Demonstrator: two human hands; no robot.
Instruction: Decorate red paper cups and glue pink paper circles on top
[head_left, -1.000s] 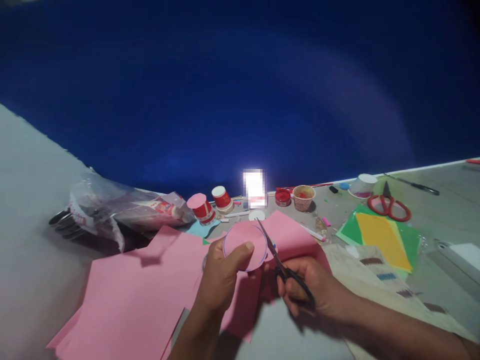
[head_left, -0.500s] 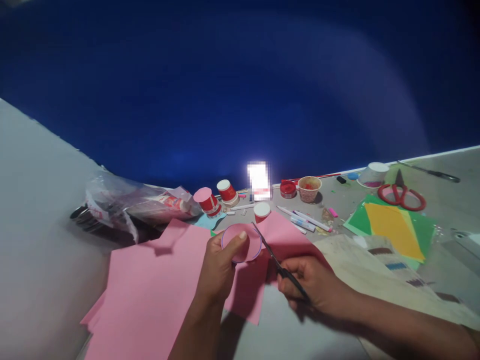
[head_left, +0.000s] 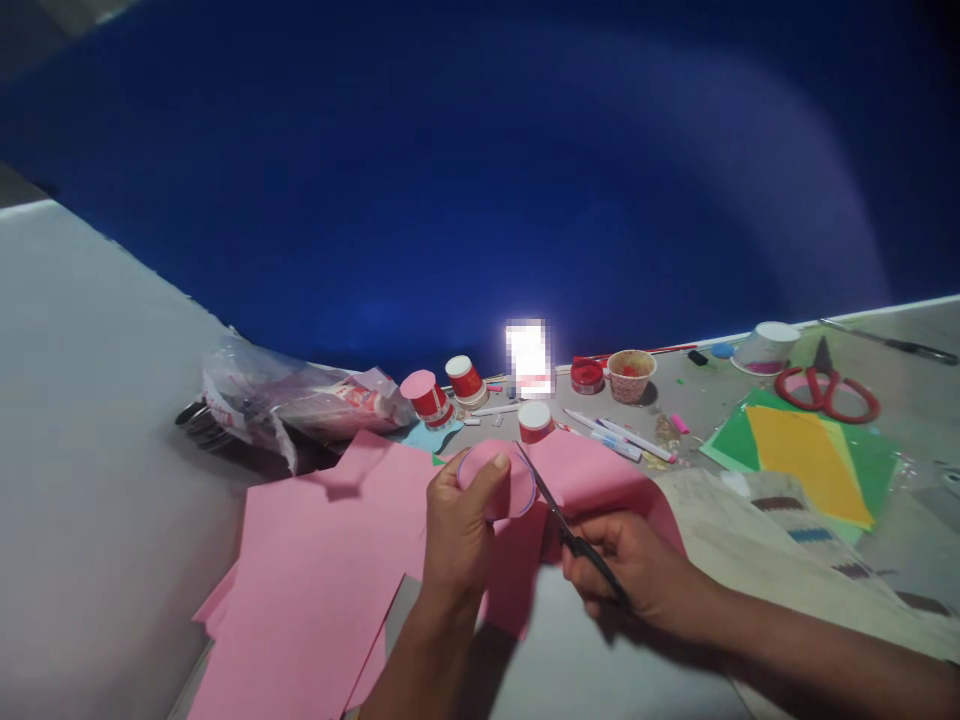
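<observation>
Between thumb and fingers, my left hand (head_left: 459,525) pinches a pink paper circle (head_left: 519,488) with a purple line along its rim. My right hand (head_left: 641,572) grips black-handled scissors (head_left: 550,503), whose blades point up and left against the circle's right edge. Whether the blades are apart cannot be made out. Pink paper (head_left: 607,478) spreads behind and under both hands. To the left of my left wrist lie larger pink sheets (head_left: 322,570). A white-lidded red jar (head_left: 535,423) stands just beyond the circle.
Two red cups (head_left: 426,400) stand beside a plastic bag (head_left: 300,400) at the back left. Markers (head_left: 637,440), an open red paint pot (head_left: 587,376) and a stained cup (head_left: 631,376) sit behind. Red-handled scissors (head_left: 826,395) rest by green and yellow paper (head_left: 806,460) at right.
The view has turned slightly left, so everything appears shifted right. Both hands keep their holds on the pink circle and the scissors, with the blades still at the circle's right edge.
</observation>
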